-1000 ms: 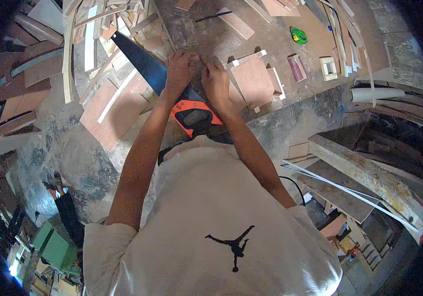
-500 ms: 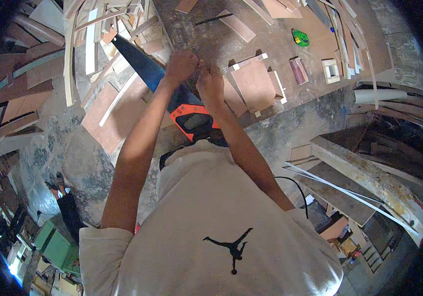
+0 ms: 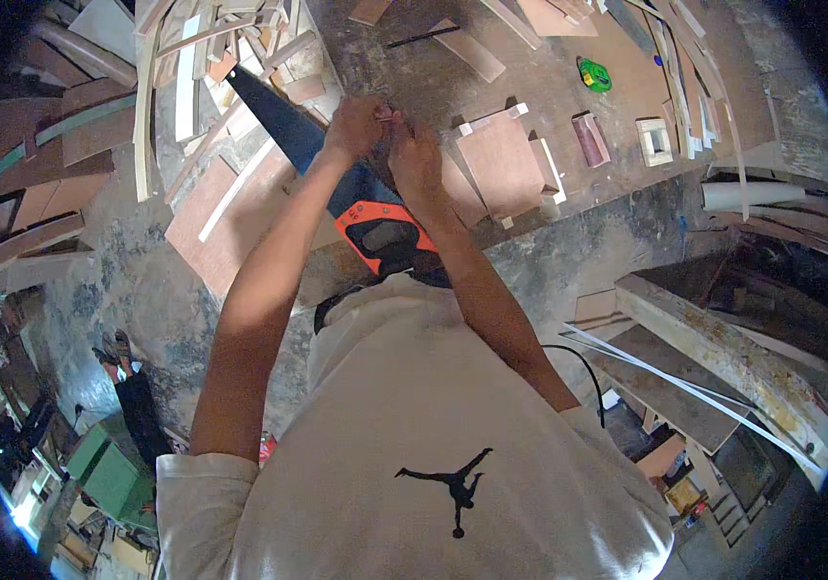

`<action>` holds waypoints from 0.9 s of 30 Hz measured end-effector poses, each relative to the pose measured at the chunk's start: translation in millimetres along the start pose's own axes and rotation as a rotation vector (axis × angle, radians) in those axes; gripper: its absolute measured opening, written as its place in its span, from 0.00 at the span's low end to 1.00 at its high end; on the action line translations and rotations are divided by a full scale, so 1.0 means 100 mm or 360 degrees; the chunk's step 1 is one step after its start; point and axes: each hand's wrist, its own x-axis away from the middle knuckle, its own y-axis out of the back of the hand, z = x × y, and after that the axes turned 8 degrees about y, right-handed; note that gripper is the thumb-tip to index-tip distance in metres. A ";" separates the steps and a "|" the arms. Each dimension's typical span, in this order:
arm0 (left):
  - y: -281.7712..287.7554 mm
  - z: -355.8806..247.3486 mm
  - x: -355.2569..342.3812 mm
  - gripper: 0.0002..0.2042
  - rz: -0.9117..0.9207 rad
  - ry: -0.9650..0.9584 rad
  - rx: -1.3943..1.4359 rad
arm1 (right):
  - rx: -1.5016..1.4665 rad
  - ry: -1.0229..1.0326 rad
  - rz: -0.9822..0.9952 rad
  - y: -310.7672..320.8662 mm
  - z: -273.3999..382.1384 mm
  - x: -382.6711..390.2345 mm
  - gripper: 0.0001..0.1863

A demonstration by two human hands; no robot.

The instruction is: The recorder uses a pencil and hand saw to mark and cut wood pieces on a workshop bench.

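Observation:
My left hand (image 3: pixel 354 128) and my right hand (image 3: pixel 416 157) meet at the fingertips above the workbench, both closed around something small (image 3: pixel 387 114) that I cannot make out. Beneath my forearms lies a handsaw, its dark blade (image 3: pixel 269 106) pointing up-left and its orange-and-black handle (image 3: pixel 385 232) near my body. Right of my hands is a square plywood piece (image 3: pixel 503 159) with pale blocks at its edges, then a reddish curved piece (image 3: pixel 591 138), possibly sandpaper, and a small pale wooden frame (image 3: pixel 655 141). A green tape measure (image 3: pixel 593 73) lies farther back.
Scattered wood offcuts (image 3: pixel 185 87) and a plywood sheet (image 3: pixel 203 217) lie left. Long strips (image 3: pixel 702 92) line the bench's right side. A ledge (image 3: pixel 723 338) with thin white strips is at lower right. Another person's legs (image 3: pixel 143 411) show at lower left near a green box (image 3: pixel 109 474).
My right hand has shifted slightly left, closer to my left hand, and both fingertips stay together. The scene has drifted slightly rightward in the view.

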 end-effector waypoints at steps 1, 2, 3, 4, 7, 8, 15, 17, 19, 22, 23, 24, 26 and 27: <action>0.02 0.04 -0.02 0.10 0.0059 -0.0024 0.0037 | -0.0003 0.0007 0.0000 0.01 -0.01 0.01 0.20; 0.03 0.07 -0.04 0.11 0.0118 -0.0050 0.0076 | -0.0054 -0.0049 -0.0006 0.03 -0.02 0.05 0.20; 0.05 0.08 -0.06 0.11 0.0115 -0.0045 0.0073 | -0.0109 -0.0106 -0.0011 0.05 -0.01 0.07 0.20; 0.07 0.09 -0.09 0.12 0.0222 -0.0003 0.0136 | -0.0113 -0.0103 -0.0009 0.06 -0.01 0.09 0.20; 0.08 0.13 -0.10 0.14 0.0360 0.0089 0.0274 | 0.0023 -0.0112 -0.0168 0.11 -0.03 0.15 0.20; 0.08 0.14 -0.10 0.15 0.0389 0.0146 0.0346 | -0.0048 -0.0114 -0.0199 0.13 -0.04 0.15 0.20; 0.15 -0.03 -0.03 0.10 0.0263 0.0066 0.0386 | -0.0111 -0.0060 -0.0161 0.14 -0.04 0.23 0.19; 0.17 -0.01 -0.01 0.08 0.0399 0.0158 0.0529 | -0.0082 -0.0083 -0.0130 0.12 -0.04 0.23 0.20; 0.10 0.17 0.04 0.09 0.0367 0.0069 0.0676 | -0.0070 -0.0089 -0.0093 0.12 0.00 0.21 0.21; 0.10 0.16 0.08 0.11 0.0338 0.0051 0.0633 | -0.0104 -0.0025 -0.0086 0.14 -0.06 0.22 0.22; 0.13 0.12 0.09 0.12 0.0327 0.0132 0.0438 | -0.0053 -0.0039 -0.0074 0.12 -0.10 0.22 0.23; 0.14 0.13 0.10 0.12 0.0322 0.0135 0.0436 | -0.0014 -0.0041 -0.0063 0.12 -0.12 0.19 0.23; 0.15 0.16 0.12 0.10 0.0392 0.0189 0.0828 | -0.0048 -0.0030 -0.0045 0.13 -0.18 0.14 0.27; 0.19 0.13 0.13 0.10 0.0389 0.0189 0.0828 | -0.0075 -0.0025 -0.0024 0.15 -0.18 0.10 0.31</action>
